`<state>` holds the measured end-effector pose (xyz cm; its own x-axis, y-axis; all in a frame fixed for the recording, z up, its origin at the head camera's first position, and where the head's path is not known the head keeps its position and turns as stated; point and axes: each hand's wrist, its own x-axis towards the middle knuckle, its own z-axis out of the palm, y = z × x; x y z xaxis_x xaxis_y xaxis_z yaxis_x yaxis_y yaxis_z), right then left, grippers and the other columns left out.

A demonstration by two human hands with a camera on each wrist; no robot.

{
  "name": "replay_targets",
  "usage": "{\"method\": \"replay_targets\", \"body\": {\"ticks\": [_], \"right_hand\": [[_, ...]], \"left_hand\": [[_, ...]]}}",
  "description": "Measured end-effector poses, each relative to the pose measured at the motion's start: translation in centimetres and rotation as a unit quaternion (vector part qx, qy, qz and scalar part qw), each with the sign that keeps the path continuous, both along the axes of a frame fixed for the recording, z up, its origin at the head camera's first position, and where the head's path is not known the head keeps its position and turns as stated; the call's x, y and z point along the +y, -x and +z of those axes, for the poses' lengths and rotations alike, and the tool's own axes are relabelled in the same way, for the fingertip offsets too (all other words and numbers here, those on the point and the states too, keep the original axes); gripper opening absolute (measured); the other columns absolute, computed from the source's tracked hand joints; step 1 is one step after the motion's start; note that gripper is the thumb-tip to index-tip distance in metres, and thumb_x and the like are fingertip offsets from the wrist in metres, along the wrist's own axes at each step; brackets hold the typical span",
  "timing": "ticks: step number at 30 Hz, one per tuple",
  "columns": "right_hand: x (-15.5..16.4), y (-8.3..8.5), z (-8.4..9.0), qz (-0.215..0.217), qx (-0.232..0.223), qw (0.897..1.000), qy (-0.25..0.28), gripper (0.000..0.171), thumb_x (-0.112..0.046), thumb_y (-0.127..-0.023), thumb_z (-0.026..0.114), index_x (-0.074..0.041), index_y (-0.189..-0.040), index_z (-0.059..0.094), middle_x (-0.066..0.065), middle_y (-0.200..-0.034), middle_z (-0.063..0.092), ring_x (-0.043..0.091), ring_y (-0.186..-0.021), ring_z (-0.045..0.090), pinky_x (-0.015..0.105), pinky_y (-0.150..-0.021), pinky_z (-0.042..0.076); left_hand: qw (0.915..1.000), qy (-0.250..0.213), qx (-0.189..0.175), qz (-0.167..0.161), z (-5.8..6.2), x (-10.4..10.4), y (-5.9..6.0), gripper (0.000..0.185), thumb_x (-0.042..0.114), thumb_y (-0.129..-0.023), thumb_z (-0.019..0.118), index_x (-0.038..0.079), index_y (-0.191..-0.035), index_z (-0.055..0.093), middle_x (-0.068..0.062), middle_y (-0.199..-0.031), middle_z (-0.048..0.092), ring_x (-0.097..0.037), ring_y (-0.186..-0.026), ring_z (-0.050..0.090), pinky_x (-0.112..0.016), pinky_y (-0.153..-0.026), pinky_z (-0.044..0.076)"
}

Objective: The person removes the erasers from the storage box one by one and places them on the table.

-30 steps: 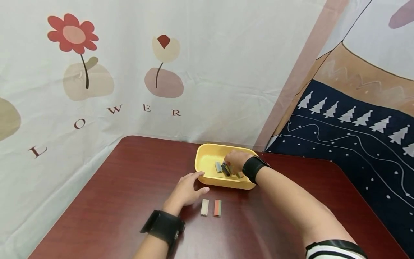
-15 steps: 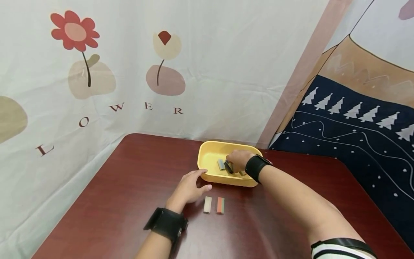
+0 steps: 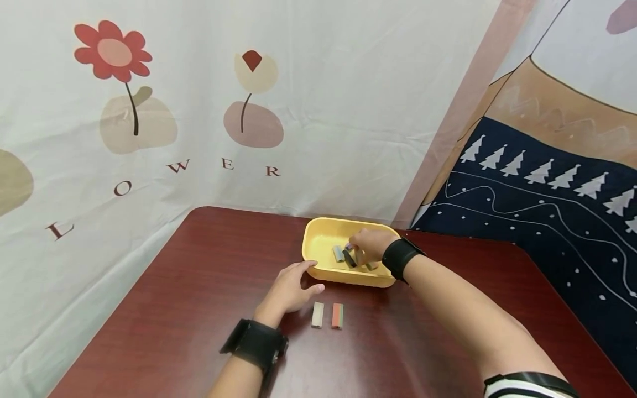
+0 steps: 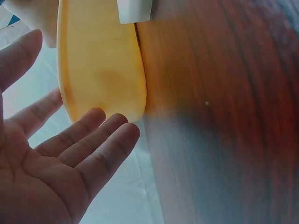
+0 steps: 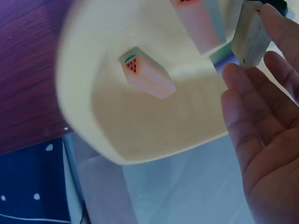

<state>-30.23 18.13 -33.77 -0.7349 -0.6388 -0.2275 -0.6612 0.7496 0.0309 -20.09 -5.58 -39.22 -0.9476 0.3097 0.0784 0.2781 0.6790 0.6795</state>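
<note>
In the head view, a yellow plastic basin (image 3: pixel 318 237) holds several small rectangular erasers, among them a grey-blue eraser (image 3: pixel 338 254) and a dark eraser (image 3: pixel 349 258). My right hand (image 3: pixel 372 245) reaches into its right side. The right wrist view shows thumb and fingertips pinching a pale eraser (image 5: pixel 251 37). A pink eraser (image 5: pixel 148 77) with a watermelon print lies on the basin floor nearby. My left hand (image 3: pixel 290 288) rests its extended fingers at the basin's near left corner. Just in front lie a cream eraser (image 3: pixel 317 315) and an orange-and-green eraser (image 3: pixel 337 316), side by side.
The dark red table (image 3: pixel 214 287) extends around the basin, its far edge close behind it. A white flower-printed cloth (image 3: pixel 348 110) hangs beyond, meeting a navy tree-patterned cloth (image 3: pixel 537 221) at the right. Both wrists wear black bands.
Inside the basin my right hand has shifted slightly and lifted a little, uncovering more of the erasers beneath. The left hand stays at the corner, and the view has moved slightly.
</note>
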Motion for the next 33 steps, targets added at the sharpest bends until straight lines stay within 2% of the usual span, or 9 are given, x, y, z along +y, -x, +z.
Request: {"method": "replay_targets", "body": {"ticks": [6,10,15,22,26,32,33], "right_hand": [[0.8,-0.2,0.8,-0.002,0.024,0.998,0.057,0.016,-0.010,-0.079,0.076,-0.008,-0.088,0.064,0.002,-0.079,0.060,0.013,-0.064,0.047,0.027,-0.061,0.043],[1.0,-0.9,1.4,-0.009,0.018,0.995,0.096,0.017,-0.013,-0.080,0.077,-0.008,-0.090,0.064,0.000,-0.082,0.059,0.013,-0.070,0.051,0.028,-0.066,0.047],[1.4,-2.4,2.1,-0.017,0.014,0.991,0.130,0.017,-0.013,-0.084,0.076,-0.008,-0.093,0.062,0.001,-0.087,0.060,0.016,-0.078,0.056,0.031,-0.070,0.050],[1.8,-4.8,2.7,-0.010,0.039,0.985,0.166,0.020,-0.017,-0.083,0.078,-0.009,-0.093,0.063,0.001,-0.092,0.060,0.020,-0.088,0.059,0.033,-0.075,0.052],[1.7,-6.1,2.4,0.008,0.053,0.981,0.188,0.021,-0.017,-0.081,0.079,-0.009,-0.091,0.063,0.000,-0.090,0.060,0.019,-0.086,0.060,0.031,-0.075,0.052],[1.8,-8.4,1.7,0.022,0.051,0.973,0.224,0.018,-0.014,-0.079,0.077,-0.009,-0.089,0.063,-0.002,-0.087,0.059,0.019,-0.086,0.058,0.030,-0.075,0.052],[1.8,-8.8,1.6,0.024,0.050,0.972,0.227,0.018,-0.013,-0.078,0.077,-0.009,-0.089,0.063,-0.003,-0.086,0.058,0.018,-0.085,0.058,0.033,-0.081,0.050]], "left_hand": [[1.0000,-0.002,0.000,0.005,0.1,0.0,-0.1,0.056,0.031,-0.090,0.071,0.013,-0.139,0.052,-0.016,-0.139,0.050,-0.040,-0.131,0.040,-0.055,-0.105,0.035],[0.9999,0.004,0.000,0.011,0.1,-0.1,-0.2,0.056,0.031,-0.089,0.071,0.014,-0.139,0.052,-0.015,-0.139,0.049,-0.041,-0.131,0.039,-0.055,-0.104,0.035],[0.9999,0.006,-0.004,0.009,0.0,-0.1,-0.3,0.056,0.030,-0.089,0.071,0.014,-0.139,0.052,-0.015,-0.139,0.049,-0.040,-0.131,0.039,-0.055,-0.105,0.035],[1.0000,-0.001,0.002,0.004,0.1,-0.1,-0.1,0.056,0.029,-0.090,0.070,0.011,-0.140,0.052,-0.017,-0.141,0.048,-0.040,-0.132,0.038,-0.055,-0.106,0.033],[1.0000,0.002,0.000,0.009,0.2,-0.3,-0.2,0.056,0.029,-0.090,0.071,0.012,-0.140,0.052,-0.017,-0.140,0.048,-0.041,-0.132,0.039,-0.055,-0.105,0.033],[1.0000,-0.002,-0.001,0.006,0.2,-0.1,-0.2,0.056,0.030,-0.089,0.071,0.013,-0.139,0.052,-0.017,-0.139,0.050,-0.040,-0.131,0.040,-0.054,-0.105,0.035],[1.0000,-0.003,-0.001,0.006,0.2,0.0,-0.2,0.056,0.030,-0.090,0.071,0.013,-0.139,0.052,-0.017,-0.139,0.049,-0.040,-0.131,0.040,-0.054,-0.104,0.035]]}}
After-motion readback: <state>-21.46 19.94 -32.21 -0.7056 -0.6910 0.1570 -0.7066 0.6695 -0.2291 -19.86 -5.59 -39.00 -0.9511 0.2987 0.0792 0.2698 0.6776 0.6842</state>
